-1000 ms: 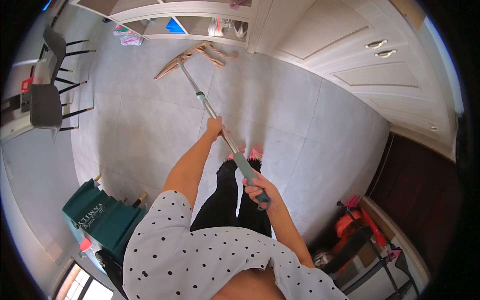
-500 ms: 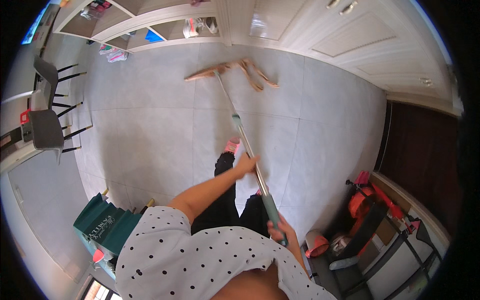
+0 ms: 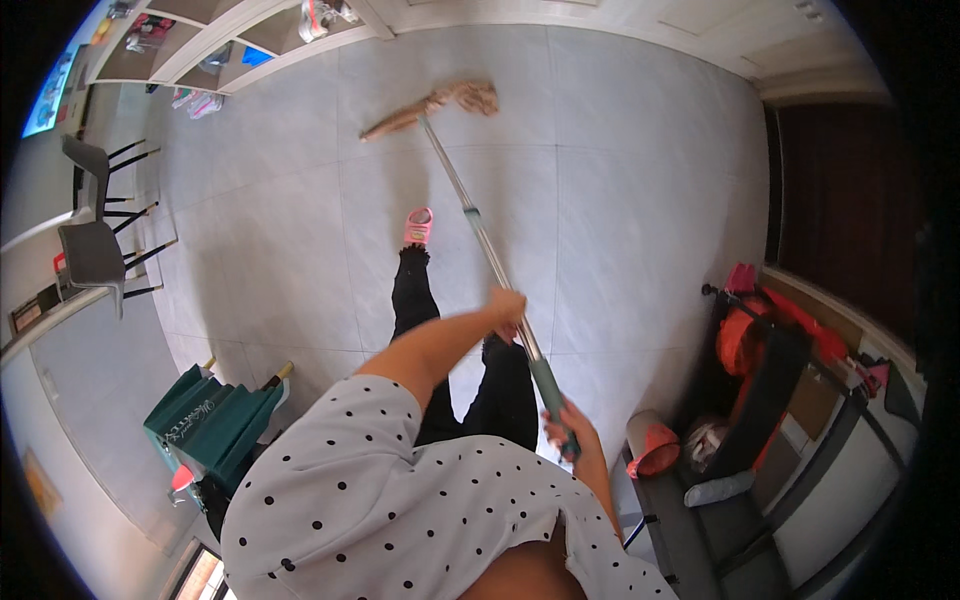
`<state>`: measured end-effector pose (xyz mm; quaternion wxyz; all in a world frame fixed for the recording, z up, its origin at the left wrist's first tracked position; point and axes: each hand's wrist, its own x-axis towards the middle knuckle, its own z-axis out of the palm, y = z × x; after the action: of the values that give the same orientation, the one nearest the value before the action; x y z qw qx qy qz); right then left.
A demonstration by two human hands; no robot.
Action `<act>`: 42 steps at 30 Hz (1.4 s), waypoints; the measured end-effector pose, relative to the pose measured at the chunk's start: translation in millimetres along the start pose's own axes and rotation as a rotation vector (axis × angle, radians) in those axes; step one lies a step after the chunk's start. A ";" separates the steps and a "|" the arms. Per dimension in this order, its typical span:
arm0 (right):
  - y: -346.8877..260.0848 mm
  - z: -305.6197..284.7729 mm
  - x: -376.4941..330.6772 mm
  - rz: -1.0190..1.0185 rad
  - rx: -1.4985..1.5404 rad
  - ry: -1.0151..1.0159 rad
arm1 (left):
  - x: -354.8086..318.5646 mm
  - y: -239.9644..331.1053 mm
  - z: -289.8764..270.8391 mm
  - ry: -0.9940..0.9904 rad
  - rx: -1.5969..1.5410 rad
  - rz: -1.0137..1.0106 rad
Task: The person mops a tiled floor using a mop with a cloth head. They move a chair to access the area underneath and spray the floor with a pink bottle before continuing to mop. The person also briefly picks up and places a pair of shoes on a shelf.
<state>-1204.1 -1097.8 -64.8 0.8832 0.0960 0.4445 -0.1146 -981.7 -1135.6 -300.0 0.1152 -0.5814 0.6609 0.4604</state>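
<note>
A mop (image 3: pixel 492 256) with a metal pole and a green grip slants across the view. My left hand (image 3: pixel 508 308) is wrapped round the middle of its pole. Lower down, my right hand (image 3: pixel 572 428) grips the green end near my body. At the far end a brown cloth-like mop head (image 3: pixel 437 107) lies on the grey tiled floor (image 3: pixel 640 180), its right part bunched up. My foot in a pink slipper (image 3: pixel 418 227) stands to the left of the pole.
Open shelves (image 3: pixel 190 45) with shoes run along the far left. Grey chairs (image 3: pixel 95 255) stand at the left, a green folded thing (image 3: pixel 215 420) at lower left. A black bench (image 3: pixel 720 520) with an orange-red bucket (image 3: pixel 655 450) is at lower right, near a dark doormat (image 3: pixel 850 200).
The view has shifted forward and right over the floor. The mop head's trailing strands have gathered into a bunch. One foot has stepped ahead; both hands keep their hold on the pole.
</note>
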 end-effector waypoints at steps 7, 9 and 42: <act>95.4 -107.8 -205.1 -0.034 0.091 0.367 | -119.7 234.3 89.4 -0.574 -1.056 -0.424; 94.4 -122.8 -232.4 -0.021 0.062 0.383 | -152.5 269.5 64.0 -0.403 -1.306 -0.520; -4.4 48.7 -90.8 0.195 -0.261 0.219 | -307.5 102.7 17.4 0.393 -1.579 -0.145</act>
<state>-1220.7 -1104.6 36.8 0.8415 0.0351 0.5376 0.0413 -986.7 -929.3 -49.4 -0.4168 -0.6027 0.1106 0.6714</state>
